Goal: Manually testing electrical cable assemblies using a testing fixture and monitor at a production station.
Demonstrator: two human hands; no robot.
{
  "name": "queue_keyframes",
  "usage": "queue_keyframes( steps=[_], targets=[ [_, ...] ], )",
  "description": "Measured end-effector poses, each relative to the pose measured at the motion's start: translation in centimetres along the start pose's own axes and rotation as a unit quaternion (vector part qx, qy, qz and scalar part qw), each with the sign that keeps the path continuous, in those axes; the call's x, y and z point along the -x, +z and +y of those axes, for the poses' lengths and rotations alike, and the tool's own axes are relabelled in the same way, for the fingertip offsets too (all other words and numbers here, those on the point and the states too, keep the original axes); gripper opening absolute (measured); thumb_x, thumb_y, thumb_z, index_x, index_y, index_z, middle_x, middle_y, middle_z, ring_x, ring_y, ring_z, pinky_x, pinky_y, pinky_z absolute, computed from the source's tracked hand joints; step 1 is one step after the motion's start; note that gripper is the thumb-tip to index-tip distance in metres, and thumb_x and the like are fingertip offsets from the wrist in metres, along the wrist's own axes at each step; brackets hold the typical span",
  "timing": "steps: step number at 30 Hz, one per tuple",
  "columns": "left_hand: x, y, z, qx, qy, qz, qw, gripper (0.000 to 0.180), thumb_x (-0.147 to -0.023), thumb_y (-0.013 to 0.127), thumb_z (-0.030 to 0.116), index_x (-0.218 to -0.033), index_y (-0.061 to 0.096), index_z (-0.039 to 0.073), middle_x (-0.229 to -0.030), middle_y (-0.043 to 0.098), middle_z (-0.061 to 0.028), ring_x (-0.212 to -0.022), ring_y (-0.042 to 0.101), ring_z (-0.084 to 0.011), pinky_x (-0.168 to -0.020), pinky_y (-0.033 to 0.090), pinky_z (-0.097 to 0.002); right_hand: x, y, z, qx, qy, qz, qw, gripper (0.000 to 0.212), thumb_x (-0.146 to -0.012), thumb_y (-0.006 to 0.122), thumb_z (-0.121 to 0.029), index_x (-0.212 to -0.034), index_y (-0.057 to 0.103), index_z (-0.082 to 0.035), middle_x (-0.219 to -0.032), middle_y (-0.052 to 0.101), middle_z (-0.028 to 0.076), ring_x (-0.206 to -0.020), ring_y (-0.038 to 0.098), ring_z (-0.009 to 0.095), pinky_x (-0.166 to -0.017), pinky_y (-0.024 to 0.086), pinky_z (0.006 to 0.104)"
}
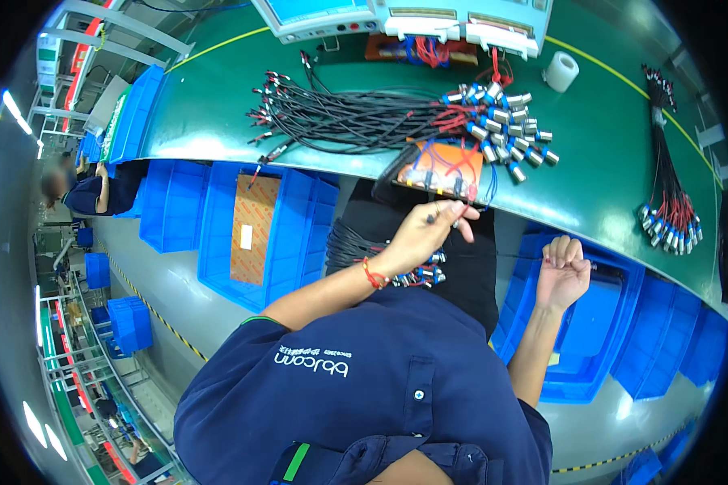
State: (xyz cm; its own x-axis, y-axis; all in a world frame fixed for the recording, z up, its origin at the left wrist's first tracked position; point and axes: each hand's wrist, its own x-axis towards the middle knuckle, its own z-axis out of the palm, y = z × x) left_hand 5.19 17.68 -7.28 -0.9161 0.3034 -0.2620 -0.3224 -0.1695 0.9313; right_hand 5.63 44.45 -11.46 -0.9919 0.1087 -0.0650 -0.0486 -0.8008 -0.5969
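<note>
Clasping a thin black cable (524,257), the right hand (564,273) curls its fingers. The left hand (419,237) bends near the orange fixture (443,164) (whether gripping, I cannot tell).

The right hand (564,273) partly hides a black cable (514,256).

Head-worn fisheye; facing down; near

Two hands (421,234) (564,265), three bunches of black cables (340,120)
Two bunches on the green table (198,109), one on the lap (467,279), one white roll (560,73), and many blue bins (174,206), too hard to count.
</note>
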Motion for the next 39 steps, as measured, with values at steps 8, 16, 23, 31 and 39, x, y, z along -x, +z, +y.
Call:
queue_keyframes(
  steps=[8, 16, 23, 31, 39],
  targets=[
    [-1.2, 1.2, 0.0, 0.085, -0.055, 0.002, 0.995, 0.042, -0.101, 0.05, 0.039, -0.112, 0.062, 0.0, -0.059, 0.057, -0.0006, -0.042, 0.031, 0.0015, -0.041, 0.022, -0.0174, 0.1, 0.9, -0.5, 0.001, -0.019, -0.005, 1.0, 0.016, -0.08, 0.043, -0.016, -0.067, 0.035, -0.01, -0.062, 0.032, 0.002, -0.06, 0.03, 0.014, -0.059, 0.028, 0.0293],
    [-1.1, 2.2, -1.3, 0.081, 0.023, 0.026, 0.996, 0.034, -0.104, 0.045, 0.032, -0.094, 0.06, 0.003, -0.053, 0.044, 0.0035, -0.048, 0.037, -0.0031, -0.048, 0.03, -0.0206, 0.6, 1.2, -2.9, 0.05, -0.058, 0.014, 0.997, 0.016, -0.077, 0.045, -0.015, -0.065, 0.035, -0.01, -0.063, 0.031, 0.002, -0.059, 0.027, 0.014, -0.058, 0.027, 0.0292],
    [4.6, 1.1, 1.7, 0.018, -0.017, -0.109, 0.994, 0.034, -0.104, 0.044, 0.03, -0.098, 0.06, 0.001, -0.057, 0.051, 0.0002, -0.052, 0.047, -0.0044, -0.053, 0.038, -0.0216, 0.9, 2.1, -8.0, 0.111, -0.115, -0.005, 0.987, 0.015, -0.076, 0.047, -0.014, -0.068, 0.034, -0.01, -0.067, 0.03, 0.002, -0.066, 0.029, 0.015, -0.063, 0.026, 0.0304],
    [8.7, -9.4, 10.5, 0.097, 0.223, 0.177, 0.954, 0.031, -0.103, 0.047, 0.031, -0.098, 0.06, 0.004, -0.087, 0.054, -0.0019, -0.054, 0.031, -0.0017, -0.044, 0.022, -0.0186, -2.4, 7.6, -8.5, 0.026, -0.064, -0.087, 0.994, 0.02, -0.076, 0.053, -0.01, -0.071, 0.034, -0.012, -0.067, 0.029, 0.001, -0.067, 0.027, 0.014, -0.066, 0.027, 0.0305],
    [7.3, -22.2, 12.6, 0.232, 0.259, 0.192, 0.918, 0.035, -0.103, 0.046, 0.029, -0.116, 0.055, -0.002, -0.066, 0.037, 0.0022, -0.049, 0.022, -0.0049, -0.04, 0.019, -0.0216, -9.0, 14.8, 0.0, 0.011, 0.017, -0.219, 0.976, 0.01, -0.078, 0.046, -0.014, -0.082, 0.042, -0.006, -0.067, 0.034, 0.003, -0.068, 0.031, 0.015, -0.069, 0.028, 0.0308]
  ],
)
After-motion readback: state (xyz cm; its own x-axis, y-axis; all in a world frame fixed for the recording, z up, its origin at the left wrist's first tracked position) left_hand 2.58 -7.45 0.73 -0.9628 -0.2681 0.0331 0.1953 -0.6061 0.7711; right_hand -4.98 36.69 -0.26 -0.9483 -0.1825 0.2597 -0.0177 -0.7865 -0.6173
